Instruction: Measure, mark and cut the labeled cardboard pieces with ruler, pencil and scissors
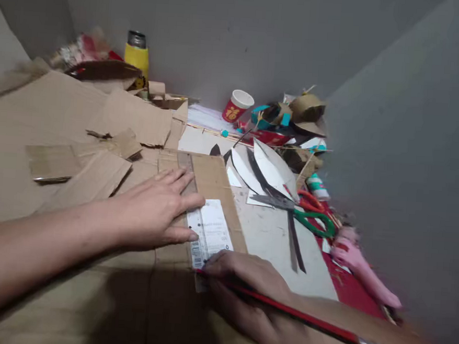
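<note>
My left hand (164,204) lies with its fingers spread over a clear ruler (189,177), pressing it onto a piece of brown cardboard (213,173). A white printed label (212,226) with a barcode is stuck on the cardboard, partly under the ruler. My right hand (248,294) is closed around a red and black pencil (306,318). The pencil's front end is near the ruler's lower edge beside the label; its silver end points to the lower right. Whether the tip touches the cardboard cannot be made out.
Scissors (313,217) with green and orange handles lie right of the cardboard, by white leaf-shaped cutouts (275,164). Behind are a red paper cup (236,109) and a yellow bottle (137,58). Cardboard scraps (131,115) cover the left. A pink glue gun-like object (364,270) lies right.
</note>
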The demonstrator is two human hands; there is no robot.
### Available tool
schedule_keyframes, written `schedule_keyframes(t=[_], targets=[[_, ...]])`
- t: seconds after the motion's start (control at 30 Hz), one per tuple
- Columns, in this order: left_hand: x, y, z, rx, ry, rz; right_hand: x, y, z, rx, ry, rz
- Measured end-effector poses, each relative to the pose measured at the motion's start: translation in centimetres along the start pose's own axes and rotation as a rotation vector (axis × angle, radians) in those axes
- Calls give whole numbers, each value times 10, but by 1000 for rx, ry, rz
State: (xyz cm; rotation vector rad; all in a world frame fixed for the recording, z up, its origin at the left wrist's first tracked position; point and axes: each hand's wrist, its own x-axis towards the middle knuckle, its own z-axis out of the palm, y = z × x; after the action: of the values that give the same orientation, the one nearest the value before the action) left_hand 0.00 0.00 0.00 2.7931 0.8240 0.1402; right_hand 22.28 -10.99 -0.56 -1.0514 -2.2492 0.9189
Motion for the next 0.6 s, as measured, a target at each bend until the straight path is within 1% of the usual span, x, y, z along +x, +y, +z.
schedule_keyframes(t=[0.07, 0.17, 0.3, 0.37, 0.47, 0.6], targets=[[2, 1, 1, 2, -10, -4, 2, -7, -3, 26, 46, -18], [2, 1, 1, 11, -19, -8, 1, -18, -10, 60, 135, -6], [-2, 0, 0, 39, -7, -3, -10, -30, -23, 103, 274, 84], [-3, 0, 0, 64, 6, 0, -19, -31, -27, 58, 340, 113], [-3, -1, -2, 127, 40, 16, -33, -28, -28, -97, 350, 111], [-2, 2, -7, 235, 93, 62, -41, -21, -20, -229, 337, 56]])
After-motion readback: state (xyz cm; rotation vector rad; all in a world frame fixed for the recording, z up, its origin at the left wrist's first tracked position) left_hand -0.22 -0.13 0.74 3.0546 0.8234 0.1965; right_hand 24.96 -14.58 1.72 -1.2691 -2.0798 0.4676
